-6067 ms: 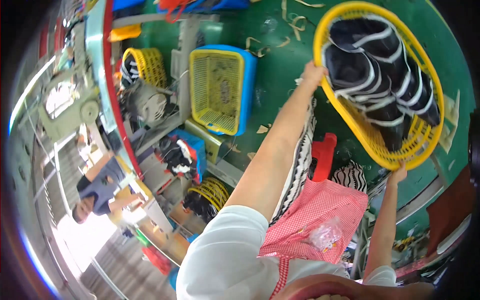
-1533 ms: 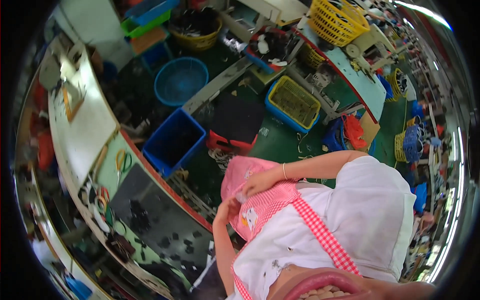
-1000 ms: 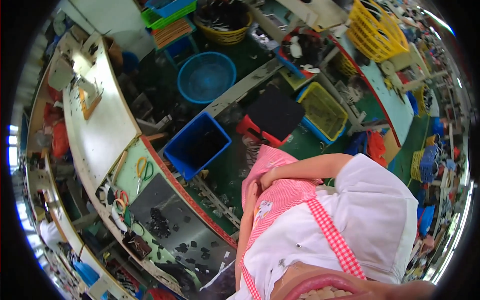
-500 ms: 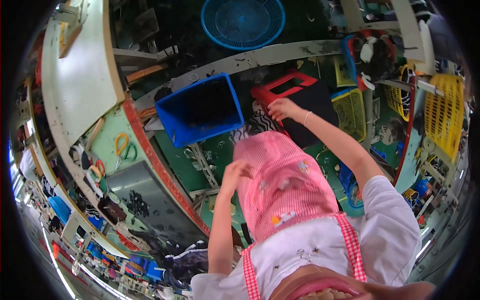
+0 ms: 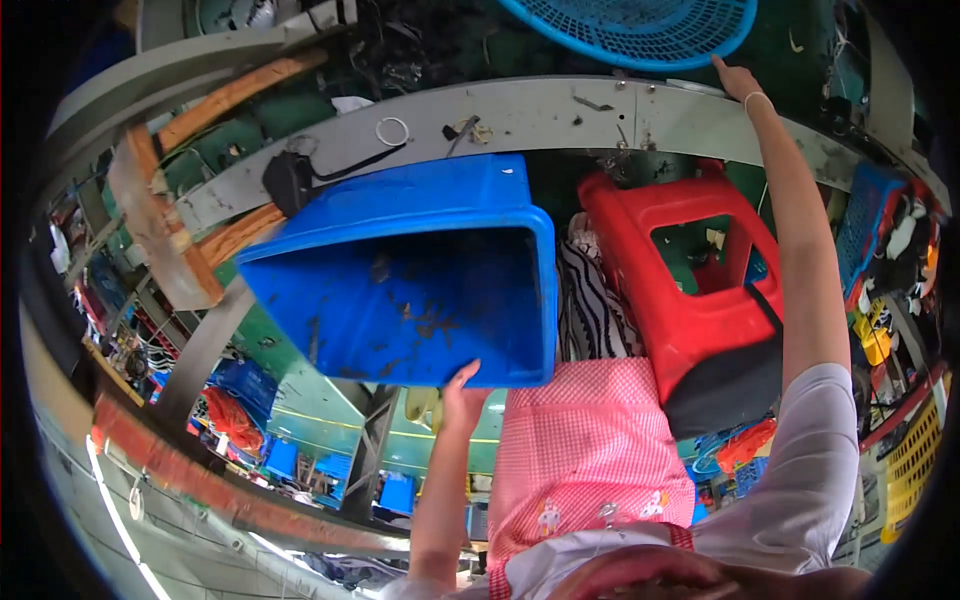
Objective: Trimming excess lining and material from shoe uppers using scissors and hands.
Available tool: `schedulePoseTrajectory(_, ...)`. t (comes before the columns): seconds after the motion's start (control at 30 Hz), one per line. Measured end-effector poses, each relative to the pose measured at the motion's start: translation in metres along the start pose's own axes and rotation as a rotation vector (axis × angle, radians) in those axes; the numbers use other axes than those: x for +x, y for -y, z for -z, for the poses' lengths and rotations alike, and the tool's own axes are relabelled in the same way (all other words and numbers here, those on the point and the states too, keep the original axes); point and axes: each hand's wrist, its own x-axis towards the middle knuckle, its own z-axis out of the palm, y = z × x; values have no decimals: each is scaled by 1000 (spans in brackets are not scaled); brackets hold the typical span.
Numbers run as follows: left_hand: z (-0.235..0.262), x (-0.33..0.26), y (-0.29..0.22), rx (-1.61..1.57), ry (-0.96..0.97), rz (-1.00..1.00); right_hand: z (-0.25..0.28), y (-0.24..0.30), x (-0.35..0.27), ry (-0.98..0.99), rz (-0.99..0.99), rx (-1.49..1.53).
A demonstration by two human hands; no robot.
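My left hand (image 5: 462, 402) grips the near rim of a blue plastic bin (image 5: 390, 215), its thumb over the edge. The bin is tilted, with its mouth toward me and only dark scraps inside. My right arm is stretched far forward. My right hand (image 5: 738, 80) has its fingers closed at the near right rim of a round blue mesh basket (image 5: 640, 52). That basket lies beyond a grey beam and is cut off by the picture's top.
A grey metal beam (image 5: 540, 110) crosses between me and the basket. A red plastic stool (image 5: 690, 225) with black cloth stands right of the bin, striped fabric (image 5: 590, 310) between them. At left is a wooden block (image 5: 165, 220). A yellow basket (image 5: 910, 470) stands far right.
My left hand has gone from beside my apron to the bin's rim, and the bin is now tilted toward me. My right hand has reached from near the stool to the round basket. The view has shifted.
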Motion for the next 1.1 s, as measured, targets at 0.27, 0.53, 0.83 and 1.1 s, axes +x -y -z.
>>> schedulePoseTrajectory(0.27, -5, -8, -6, 93, -193, -18, -37, 8, 42, 360, -237, 1225)
schedulePoseTrajectory(0.53, -27, 16, -15, 143, 114, 180, 112, 56, -70, 103, -83, 1809)
schedulePoseTrajectory(0.83, -34, -109, 15, 741, 472, 5, 220, -38, -431, 63, -240, 1721)
schedulePoseTrajectory(1.1, 4, -173, 42, 340, 500, -97, 89, -52, -522, 54, 31, 1420)
